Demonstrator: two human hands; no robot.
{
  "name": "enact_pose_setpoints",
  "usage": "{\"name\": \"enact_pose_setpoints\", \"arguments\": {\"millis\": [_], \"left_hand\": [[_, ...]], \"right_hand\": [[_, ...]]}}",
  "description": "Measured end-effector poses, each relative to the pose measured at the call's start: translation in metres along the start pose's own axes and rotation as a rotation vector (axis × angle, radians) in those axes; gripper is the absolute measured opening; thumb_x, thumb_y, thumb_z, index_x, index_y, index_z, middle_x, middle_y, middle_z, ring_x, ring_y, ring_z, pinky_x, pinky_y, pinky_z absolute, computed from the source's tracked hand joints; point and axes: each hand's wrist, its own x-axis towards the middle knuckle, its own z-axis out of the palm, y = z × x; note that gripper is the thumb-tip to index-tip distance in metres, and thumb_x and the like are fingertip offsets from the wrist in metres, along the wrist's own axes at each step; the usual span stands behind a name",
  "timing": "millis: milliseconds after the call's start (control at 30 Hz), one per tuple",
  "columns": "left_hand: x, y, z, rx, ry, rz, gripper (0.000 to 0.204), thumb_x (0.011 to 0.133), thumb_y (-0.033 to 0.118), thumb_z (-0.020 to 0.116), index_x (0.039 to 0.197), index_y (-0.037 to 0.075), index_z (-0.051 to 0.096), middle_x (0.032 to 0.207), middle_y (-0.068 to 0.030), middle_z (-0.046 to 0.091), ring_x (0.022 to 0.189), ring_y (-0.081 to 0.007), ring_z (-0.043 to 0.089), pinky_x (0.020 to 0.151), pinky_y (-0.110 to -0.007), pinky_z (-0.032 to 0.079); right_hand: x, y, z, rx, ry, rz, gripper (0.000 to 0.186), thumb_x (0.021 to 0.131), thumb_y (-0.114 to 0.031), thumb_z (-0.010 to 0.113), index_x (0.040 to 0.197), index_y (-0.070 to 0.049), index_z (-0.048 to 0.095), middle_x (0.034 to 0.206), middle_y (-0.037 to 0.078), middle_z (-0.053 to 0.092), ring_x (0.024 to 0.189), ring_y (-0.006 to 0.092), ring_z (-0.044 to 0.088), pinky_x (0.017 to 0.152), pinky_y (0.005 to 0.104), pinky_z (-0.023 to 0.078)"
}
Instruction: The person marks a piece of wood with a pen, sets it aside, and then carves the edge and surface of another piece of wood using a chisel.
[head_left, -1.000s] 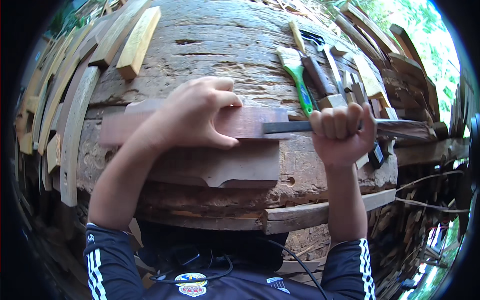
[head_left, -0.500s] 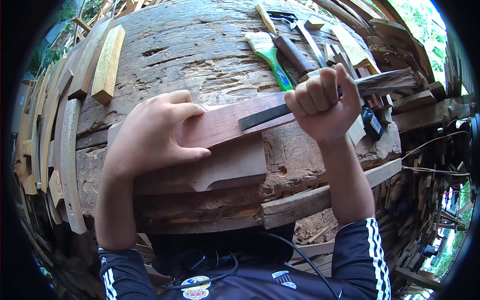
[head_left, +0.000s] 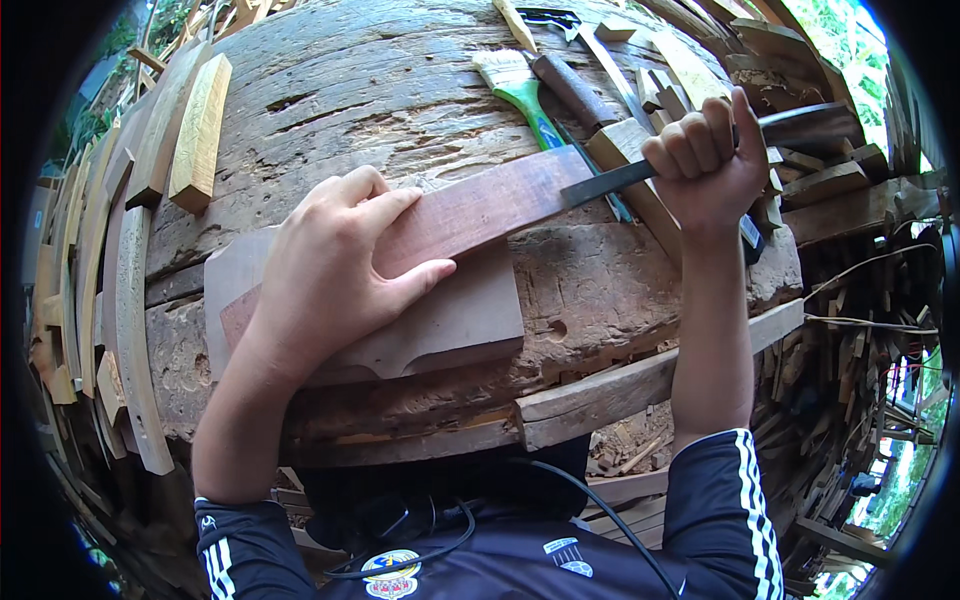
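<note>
The left hand [head_left: 335, 260] is laid across a reddish board [head_left: 500, 205], which is clasped over its width; the forefinger is placed at the upper long edge, and the thumb, parted widely from it, at the lower one; by the right hand [head_left: 708, 165] a flat dark tool [head_left: 612, 182] is held in a closed fist, with the thumb pointed up; its tip is set over the right end of the board, but whether contact is made cannot be told. The board is rested slantwise on a thicker brown block [head_left: 460, 305], past whose right edge its end is extended; above the board, a wide stretch of cracked bench [head_left: 370, 120] is seen as far as the pale wood piece [head_left: 200, 135]; on the upper right, room is narrowed by a green-handled brush [head_left: 527, 98], its handle just beside the board's corner.
</note>
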Motion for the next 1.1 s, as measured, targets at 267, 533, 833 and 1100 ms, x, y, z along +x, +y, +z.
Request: {"name": "enact_pose_setpoints", "arguments": {"millis": [267, 533, 833, 1100], "left_hand": [[0.0, 0.002, 0.008, 0.023, 0.032, 0.007, 0.055, 0.075, 0.029, 0.085, 0.116, -0.005, 0.069, 0.094, -0.0135, 0.063, 0.09, -0.0299, 0.062, 0.085, -0.039, 0.051], [0.0, 0.002, 0.007, 0.029, 0.031, 0.012, 0.056, 0.075, 0.032, 0.085, 0.116, -0.005, 0.07, 0.093, -0.0129, 0.063, 0.088, -0.0282, 0.062, 0.083, -0.038, 0.051], [-0.002, -0.001, 0.007, -0.012, 0.042, -0.009, 0.057, 0.075, 0.032, 0.085, 0.116, -0.005, 0.07, 0.093, -0.013, 0.063, 0.087, -0.0281, 0.062, 0.083, -0.037, 0.051], [-0.005, -0.004, 0.005, -0.014, 0.026, -0.034, 0.057, 0.075, 0.032, 0.086, 0.115, -0.004, 0.07, 0.093, -0.0129, 0.063, 0.088, -0.0282, 0.062, 0.083, -0.038, 0.051]], "right_hand": [[0.007, 0.044, 0.017, 0.037, 0.062, 0.015, 0.048, 0.107, -0.03, 0.037, 0.06, -0.02, 0.029, 0.049, -0.006, 0.013, 0.042, 0.0111, 0.009, 0.048, 0.0311, 0.017], [0.0, 0.016, 0.005, -0.052, 0.079, -0.068, 0.05, 0.107, -0.029, 0.039, 0.06, -0.021, 0.026, 0.047, -0.007, 0.014, 0.042, 0.0095, 0.008, 0.044, 0.0304, 0.014], [0.001, 0.013, 0.001, -0.038, 0.167, -0.074, 0.051, 0.107, -0.028, 0.041, 0.059, -0.02, 0.026, 0.048, -0.007, 0.014, 0.043, 0.0096, 0.009, 0.046, 0.0313, 0.014], [0.007, 0.037, 0.014, -0.082, 0.073, -0.022, 0.05, 0.107, -0.03, 0.038, 0.06, -0.02, 0.028, 0.047, -0.005, 0.015, 0.042, 0.0099, 0.009, 0.045, 0.0312, 0.017]]}}
